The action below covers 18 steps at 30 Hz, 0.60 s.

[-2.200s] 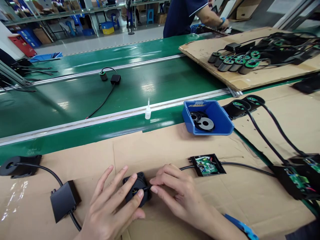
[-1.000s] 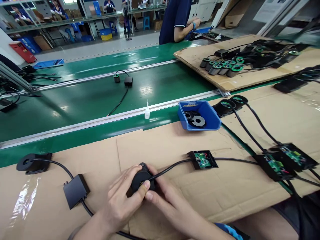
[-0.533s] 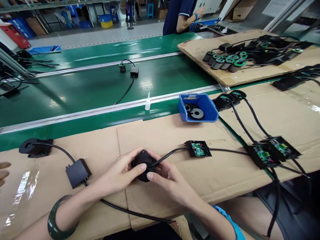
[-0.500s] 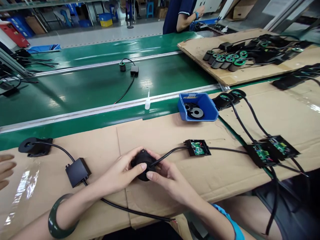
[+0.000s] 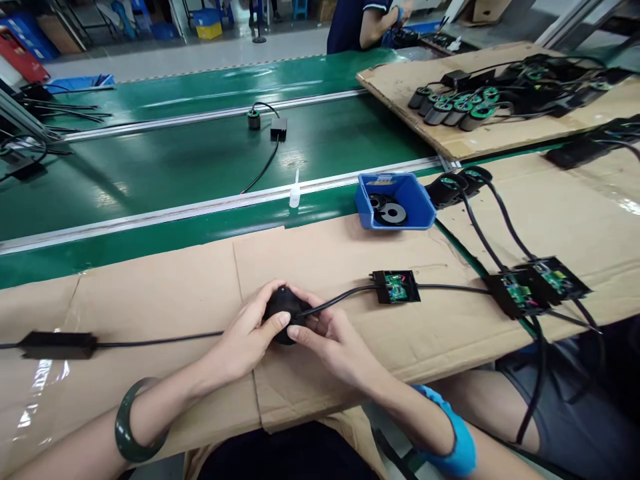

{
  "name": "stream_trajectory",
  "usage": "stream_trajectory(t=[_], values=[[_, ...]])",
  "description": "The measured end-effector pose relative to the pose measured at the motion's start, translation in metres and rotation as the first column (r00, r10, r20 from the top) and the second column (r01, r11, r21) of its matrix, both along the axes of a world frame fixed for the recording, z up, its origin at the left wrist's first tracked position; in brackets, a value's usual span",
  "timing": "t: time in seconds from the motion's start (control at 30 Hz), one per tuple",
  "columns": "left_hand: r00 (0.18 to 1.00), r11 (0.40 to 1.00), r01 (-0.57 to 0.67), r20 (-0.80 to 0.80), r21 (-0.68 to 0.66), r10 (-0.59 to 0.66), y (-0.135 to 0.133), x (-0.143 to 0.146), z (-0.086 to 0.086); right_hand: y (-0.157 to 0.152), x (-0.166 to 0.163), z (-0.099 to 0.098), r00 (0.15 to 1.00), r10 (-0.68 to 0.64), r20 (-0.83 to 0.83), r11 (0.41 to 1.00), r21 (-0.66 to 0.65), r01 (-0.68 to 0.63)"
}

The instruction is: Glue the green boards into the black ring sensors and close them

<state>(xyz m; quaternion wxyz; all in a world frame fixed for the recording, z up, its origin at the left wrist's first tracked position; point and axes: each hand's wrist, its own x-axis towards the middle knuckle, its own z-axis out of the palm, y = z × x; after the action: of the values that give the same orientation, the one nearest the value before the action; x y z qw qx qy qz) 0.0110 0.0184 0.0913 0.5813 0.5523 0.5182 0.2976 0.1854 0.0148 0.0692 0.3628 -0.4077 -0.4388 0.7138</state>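
Note:
A round black sensor housing (image 5: 283,308) rests on the cardboard sheet (image 5: 165,287) in front of me. My left hand (image 5: 245,337) grips it from the left, thumb pressed on its front. My right hand (image 5: 325,340) grips it from the right, fingers wrapped round it. A black cable (image 5: 340,300) runs from the housing to an open black box with a green circuit board (image 5: 397,287).
A blue bin (image 5: 395,200) of black rings and a small white glue bottle (image 5: 295,190) stand by the green conveyor (image 5: 150,167). More boxed boards (image 5: 535,287) lie right, a flat black box (image 5: 57,343) left. A person in blue (image 5: 365,20) stands beyond the belt.
The finished black ring and box at my left have been dragged away leftward; only a flat box and its taut cable remain. Another hand at the left edge is gone. My hands stay clasped.

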Motion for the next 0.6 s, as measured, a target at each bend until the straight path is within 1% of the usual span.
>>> stream_trajectory(t=[0.13,0.23,0.33,0.47,0.6], values=[[0.983,0.992,0.07,0.179,-0.107,-0.05,0.008,-0.004,0.009,0.005,0.004,0.003,0.995,0.093,-0.039,0.995,-0.03,-0.094],[0.973,0.978,0.098,0.226,-0.182,-0.056,0.012,-0.006,0.013,0.008,0.007,0.004,0.989,0.12,-0.089,0.991,-0.049,-0.125],[0.975,0.977,0.056,0.22,-0.207,-0.009,0.012,-0.005,0.013,0.009,0.007,0.003,0.993,0.095,-0.07,0.993,-0.058,-0.1],[0.974,0.982,-0.042,0.211,-0.185,0.081,0.007,0.0,0.009,0.006,0.002,0.003,0.998,0.035,-0.059,0.997,-0.068,-0.039],[0.978,0.985,-0.073,0.181,-0.154,0.1,0.006,0.002,0.005,0.006,-0.002,0.004,0.999,-0.006,-0.044,0.999,-0.049,0.004]])
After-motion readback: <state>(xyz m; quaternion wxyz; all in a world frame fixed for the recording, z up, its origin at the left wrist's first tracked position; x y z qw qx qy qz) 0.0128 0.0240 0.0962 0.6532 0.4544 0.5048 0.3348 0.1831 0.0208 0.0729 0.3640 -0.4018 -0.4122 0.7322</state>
